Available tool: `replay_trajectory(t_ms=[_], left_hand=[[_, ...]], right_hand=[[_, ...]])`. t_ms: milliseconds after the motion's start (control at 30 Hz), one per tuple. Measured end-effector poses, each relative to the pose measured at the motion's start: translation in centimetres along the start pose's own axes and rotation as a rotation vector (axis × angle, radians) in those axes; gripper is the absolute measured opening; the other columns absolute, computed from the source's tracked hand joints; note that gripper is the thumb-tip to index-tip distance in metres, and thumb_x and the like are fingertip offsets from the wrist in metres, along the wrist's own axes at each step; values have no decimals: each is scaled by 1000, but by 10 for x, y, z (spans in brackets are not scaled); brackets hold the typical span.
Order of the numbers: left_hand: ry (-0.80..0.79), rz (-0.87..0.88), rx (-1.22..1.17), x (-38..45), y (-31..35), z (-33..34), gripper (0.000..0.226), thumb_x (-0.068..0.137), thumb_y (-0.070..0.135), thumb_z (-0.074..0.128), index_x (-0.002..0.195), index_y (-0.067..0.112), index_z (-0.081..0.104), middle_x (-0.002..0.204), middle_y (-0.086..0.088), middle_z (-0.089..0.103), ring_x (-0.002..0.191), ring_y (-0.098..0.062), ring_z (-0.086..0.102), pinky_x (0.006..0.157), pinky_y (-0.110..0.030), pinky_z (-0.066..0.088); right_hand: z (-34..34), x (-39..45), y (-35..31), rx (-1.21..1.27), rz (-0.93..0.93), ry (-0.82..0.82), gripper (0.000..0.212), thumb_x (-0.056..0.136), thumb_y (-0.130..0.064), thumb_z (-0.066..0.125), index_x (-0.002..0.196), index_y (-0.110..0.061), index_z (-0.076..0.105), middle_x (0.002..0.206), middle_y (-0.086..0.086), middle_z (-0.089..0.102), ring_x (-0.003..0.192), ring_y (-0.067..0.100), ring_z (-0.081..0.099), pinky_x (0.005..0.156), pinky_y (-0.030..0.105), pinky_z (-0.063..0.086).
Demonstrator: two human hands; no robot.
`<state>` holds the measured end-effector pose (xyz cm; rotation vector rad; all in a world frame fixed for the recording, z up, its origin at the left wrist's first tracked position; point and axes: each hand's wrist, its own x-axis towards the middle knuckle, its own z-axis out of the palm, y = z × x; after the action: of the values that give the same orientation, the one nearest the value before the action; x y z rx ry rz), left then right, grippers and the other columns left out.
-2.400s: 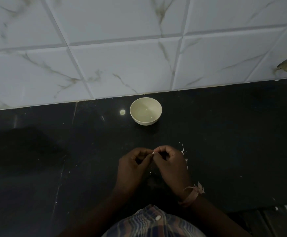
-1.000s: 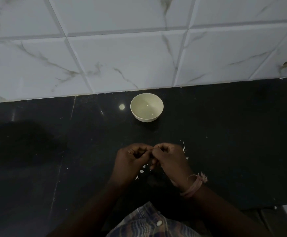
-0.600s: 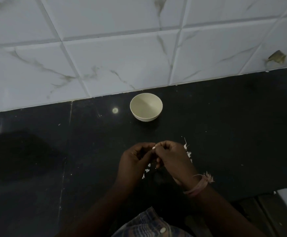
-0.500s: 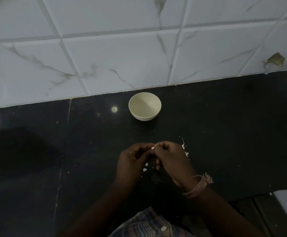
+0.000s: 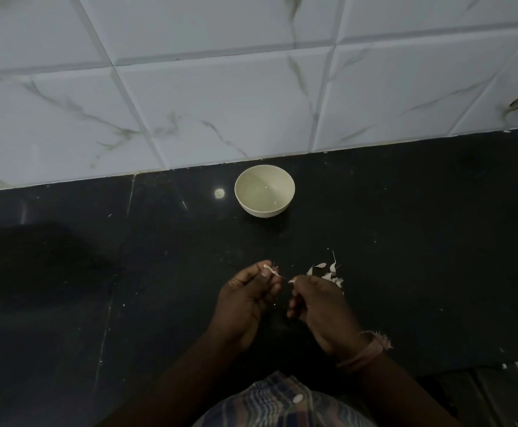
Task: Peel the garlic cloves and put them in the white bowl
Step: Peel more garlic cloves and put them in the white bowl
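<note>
Pinching a garlic clove (image 5: 269,269), the left hand (image 5: 245,303) hides most of it; the right hand (image 5: 316,306) pinches a peel scrap (image 5: 291,281), barely discernible.

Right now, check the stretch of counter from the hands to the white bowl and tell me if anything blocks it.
Nothing visible blocks it. The left hand pinches a small garlic piece, and the dark counter between it and the white bowl is bare. The loose peels lie off to the right, beside the right hand.
</note>
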<state>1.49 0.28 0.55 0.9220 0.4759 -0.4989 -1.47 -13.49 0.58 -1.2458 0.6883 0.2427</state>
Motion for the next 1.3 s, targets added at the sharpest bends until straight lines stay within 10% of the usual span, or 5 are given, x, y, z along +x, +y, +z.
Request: replay_trajectory(t_ms=[300,633,1300], left_hand=[[40,-3,54,4,1,-8,22,98,5,59,117,1,69,108,-18,75,92,-21,75,75,-26,62],[42,110,285,12,1,-12,22,99,3,57,99,7,79,96,-21,76,85,-23,71,78,-30,59],[65,362,817,5,14,-5,8,90,13,76,95,18,80,81,4,79,77,-14,76,65,-22,58]], right_hand=[[10,7,8,-290,-253,86,10,88,-4,69,90,-14,69,86,7,74,78,23,75,76,46,63],[13,14,-7,-625,-555,32,15,96,-19,66,107,-23,75,101,-14,71,96,-5,64,83,10,49],[11,20,-13,-711,-598,5,5,90,-16,68,89,-20,71,81,-9,69,77,3,67,70,25,57]])
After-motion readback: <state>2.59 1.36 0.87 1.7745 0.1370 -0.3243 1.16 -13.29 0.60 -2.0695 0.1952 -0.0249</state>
